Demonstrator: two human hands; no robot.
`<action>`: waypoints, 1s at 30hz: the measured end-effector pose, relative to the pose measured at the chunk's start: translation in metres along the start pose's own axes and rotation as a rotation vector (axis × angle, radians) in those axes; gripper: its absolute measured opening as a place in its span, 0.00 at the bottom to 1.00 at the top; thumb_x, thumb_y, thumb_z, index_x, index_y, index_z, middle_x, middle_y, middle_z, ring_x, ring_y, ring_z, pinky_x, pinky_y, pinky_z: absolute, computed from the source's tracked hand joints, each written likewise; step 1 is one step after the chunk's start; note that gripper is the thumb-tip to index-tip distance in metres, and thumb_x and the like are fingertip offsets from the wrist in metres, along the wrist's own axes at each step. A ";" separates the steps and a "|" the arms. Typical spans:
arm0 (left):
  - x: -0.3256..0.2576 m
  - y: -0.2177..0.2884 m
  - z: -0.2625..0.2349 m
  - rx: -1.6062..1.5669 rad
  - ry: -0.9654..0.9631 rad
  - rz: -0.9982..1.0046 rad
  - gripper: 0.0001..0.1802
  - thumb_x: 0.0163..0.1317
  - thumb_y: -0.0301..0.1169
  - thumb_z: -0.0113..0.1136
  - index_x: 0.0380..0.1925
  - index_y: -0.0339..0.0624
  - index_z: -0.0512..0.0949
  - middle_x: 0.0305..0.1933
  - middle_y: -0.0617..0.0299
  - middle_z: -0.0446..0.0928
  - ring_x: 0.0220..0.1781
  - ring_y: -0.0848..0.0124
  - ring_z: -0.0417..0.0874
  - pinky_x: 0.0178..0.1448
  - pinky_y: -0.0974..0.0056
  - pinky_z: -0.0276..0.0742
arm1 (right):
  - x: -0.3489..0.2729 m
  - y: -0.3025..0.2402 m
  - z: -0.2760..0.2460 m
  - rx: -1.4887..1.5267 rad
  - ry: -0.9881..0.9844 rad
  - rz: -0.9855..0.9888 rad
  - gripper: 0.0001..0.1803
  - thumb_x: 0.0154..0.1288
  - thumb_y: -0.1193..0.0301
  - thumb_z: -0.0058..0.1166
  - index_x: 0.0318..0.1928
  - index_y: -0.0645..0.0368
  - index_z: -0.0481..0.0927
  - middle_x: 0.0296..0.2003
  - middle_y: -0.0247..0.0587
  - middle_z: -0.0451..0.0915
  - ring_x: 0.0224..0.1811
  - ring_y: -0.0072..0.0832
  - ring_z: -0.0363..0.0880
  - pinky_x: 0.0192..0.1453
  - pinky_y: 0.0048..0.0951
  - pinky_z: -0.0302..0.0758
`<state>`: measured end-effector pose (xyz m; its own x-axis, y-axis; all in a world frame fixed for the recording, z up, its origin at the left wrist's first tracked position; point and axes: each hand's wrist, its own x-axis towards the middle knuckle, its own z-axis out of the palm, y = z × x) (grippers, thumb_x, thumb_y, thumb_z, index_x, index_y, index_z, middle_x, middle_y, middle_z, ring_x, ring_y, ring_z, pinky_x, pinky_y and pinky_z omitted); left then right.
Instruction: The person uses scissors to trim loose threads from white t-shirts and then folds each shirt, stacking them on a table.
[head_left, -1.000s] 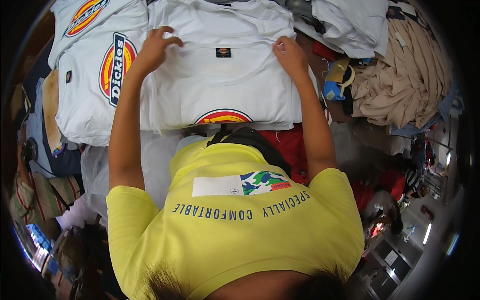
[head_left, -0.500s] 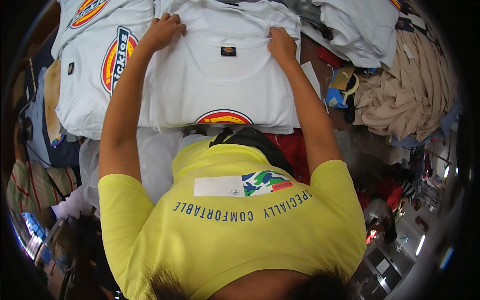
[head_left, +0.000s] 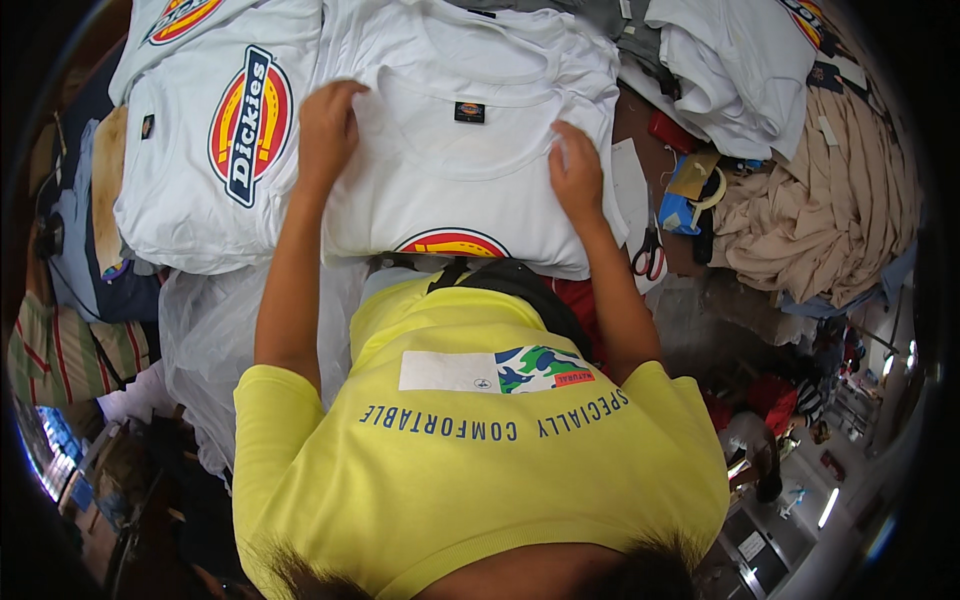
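The white T-shirt (head_left: 440, 205) lies along the near edge of the bench (head_left: 632, 118), and both hands are closer to that edge than half a second ago. It looks fairly smooth, with a round neckline and partly visible red-and-yellow print (head_left: 450, 240). The left hand (head_left: 328, 130) curls at one shoulder; whether its grip pinches cloth, I cannot tell. The right hand (head_left: 577, 175), opposite, has its grip slightly parted. A small black label (head_left: 469, 112) marks the neck.

Free room over white shirt (head_left: 450, 200) between left grip (head_left: 330, 130) and right grip (head_left: 576, 180); scissors (head_left: 655, 262) obstruct farther right.
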<state>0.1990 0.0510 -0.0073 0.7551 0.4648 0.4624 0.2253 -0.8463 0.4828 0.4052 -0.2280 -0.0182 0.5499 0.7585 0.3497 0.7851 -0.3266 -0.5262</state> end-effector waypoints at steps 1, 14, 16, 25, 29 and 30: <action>-0.013 0.010 0.001 0.043 -0.106 -0.018 0.23 0.48 0.16 0.47 0.47 0.43 0.72 0.48 0.59 0.75 0.53 0.62 0.73 0.61 0.54 0.59 | -0.007 0.000 0.004 -0.073 -0.058 -0.012 0.17 0.57 0.77 0.47 0.48 0.64 0.72 0.52 0.51 0.71 0.57 0.42 0.68 0.59 0.38 0.64; 0.006 -0.031 0.016 -0.140 -0.224 -0.133 0.24 0.54 0.18 0.41 0.51 0.47 0.71 0.47 0.68 0.78 0.57 0.68 0.70 0.67 0.51 0.49 | -0.035 0.068 -0.121 -0.522 0.614 0.380 0.13 0.60 0.65 0.51 0.40 0.62 0.74 0.37 0.46 0.74 0.45 0.43 0.71 0.50 0.39 0.66; 0.006 -0.034 0.018 -0.194 -0.206 -0.133 0.23 0.54 0.18 0.41 0.50 0.46 0.72 0.45 0.67 0.79 0.57 0.68 0.71 0.66 0.54 0.52 | -0.070 0.096 -0.152 -0.554 0.639 0.693 0.18 0.61 0.63 0.51 0.45 0.65 0.73 0.44 0.49 0.73 0.49 0.43 0.70 0.53 0.38 0.65; 0.009 -0.035 0.019 -0.365 -0.155 -0.115 0.24 0.48 0.15 0.41 0.46 0.40 0.75 0.42 0.58 0.80 0.48 0.64 0.77 0.59 0.62 0.59 | -0.102 0.140 -0.162 0.744 0.437 1.234 0.26 0.61 0.49 0.51 0.49 0.56 0.73 0.51 0.39 0.70 0.54 0.36 0.65 0.59 0.44 0.60; 0.008 -0.038 0.024 -0.375 -0.124 -0.121 0.24 0.47 0.13 0.40 0.45 0.38 0.75 0.41 0.56 0.80 0.47 0.64 0.78 0.57 0.63 0.64 | -0.112 0.150 -0.166 0.961 0.505 1.202 0.25 0.57 0.57 0.58 0.52 0.56 0.70 0.50 0.39 0.69 0.54 0.39 0.63 0.59 0.44 0.59; 0.008 -0.036 0.024 -0.379 -0.122 -0.123 0.24 0.47 0.13 0.40 0.45 0.37 0.75 0.41 0.56 0.80 0.47 0.63 0.78 0.57 0.64 0.65 | -0.116 0.150 -0.165 1.017 0.496 1.173 0.26 0.56 0.59 0.60 0.53 0.56 0.70 0.51 0.39 0.69 0.54 0.40 0.62 0.59 0.44 0.58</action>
<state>0.2119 0.0790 -0.0381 0.8093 0.5029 0.3035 0.0929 -0.6197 0.7793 0.5064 -0.4578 -0.0099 0.8672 0.0649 -0.4936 -0.4975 0.0769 -0.8640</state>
